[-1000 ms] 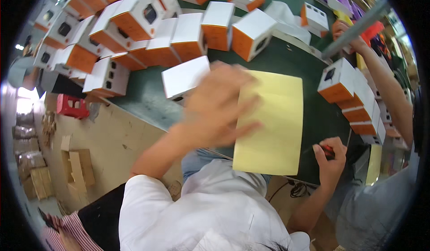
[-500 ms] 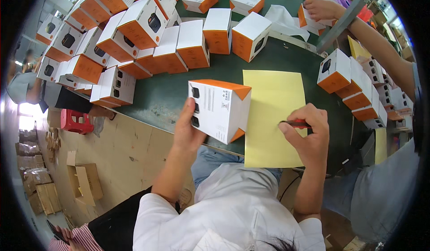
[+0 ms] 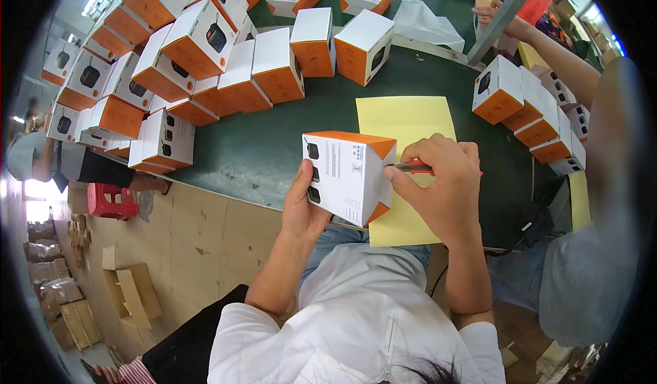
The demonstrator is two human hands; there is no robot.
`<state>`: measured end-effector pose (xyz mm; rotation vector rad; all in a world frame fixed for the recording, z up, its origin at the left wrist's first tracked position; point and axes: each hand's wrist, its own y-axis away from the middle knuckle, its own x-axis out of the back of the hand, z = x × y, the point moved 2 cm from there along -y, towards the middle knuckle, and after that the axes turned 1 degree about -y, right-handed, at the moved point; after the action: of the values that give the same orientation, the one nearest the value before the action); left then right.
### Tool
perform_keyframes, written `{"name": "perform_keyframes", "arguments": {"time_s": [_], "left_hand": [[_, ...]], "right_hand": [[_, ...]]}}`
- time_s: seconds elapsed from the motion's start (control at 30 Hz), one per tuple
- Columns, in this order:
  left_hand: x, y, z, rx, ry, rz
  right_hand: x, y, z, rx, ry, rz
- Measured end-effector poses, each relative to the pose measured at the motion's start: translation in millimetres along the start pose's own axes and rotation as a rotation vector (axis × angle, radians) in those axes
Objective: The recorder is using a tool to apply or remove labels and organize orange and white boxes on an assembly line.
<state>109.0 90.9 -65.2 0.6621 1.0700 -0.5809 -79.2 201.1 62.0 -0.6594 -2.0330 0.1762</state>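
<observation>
A: Where is the white and orange box held?

B: Above the near edge of the green desk, in front of the body, with the yellow sheet partly covered by it in this view. Whether the sheet is touched by it cannot be told.

A: How is it supported?

B: By the left grip alone. The thumb is laid against the left side and the other fingers are hidden underneath, so the box is seemingly cradled from below and pinched between them.

A: Why from that side?

B: Presumably so that the opposite end is left free. That end is turned to the right, where it can be reached without the arms being crossed.

A: And the right grip?

B: A slim red-and-dark tool is pinched between thumb and forefinger, its tip pointed at the end of the box. Whether contact is made is too small to tell. The hold near the tip is probably chosen for fine control.

A: What of the other boxes?

B: Stacked boxes are piled at the left and a row of boxes is lined up at the right, perhaps so that elbow room is left between.
</observation>
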Motion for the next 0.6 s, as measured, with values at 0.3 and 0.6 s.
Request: {"name": "perform_keyframes", "arguments": {"time_s": [0.3,0.6], "left_hand": [[6,4,2,0.019,0.009,-0.028],[5,5,3,0.050,0.033,-0.083]], "right_hand": [[-7,4,-9,0.123,0.112,-0.058],[-7,-2,3,0.090,0.088,-0.003]]}}
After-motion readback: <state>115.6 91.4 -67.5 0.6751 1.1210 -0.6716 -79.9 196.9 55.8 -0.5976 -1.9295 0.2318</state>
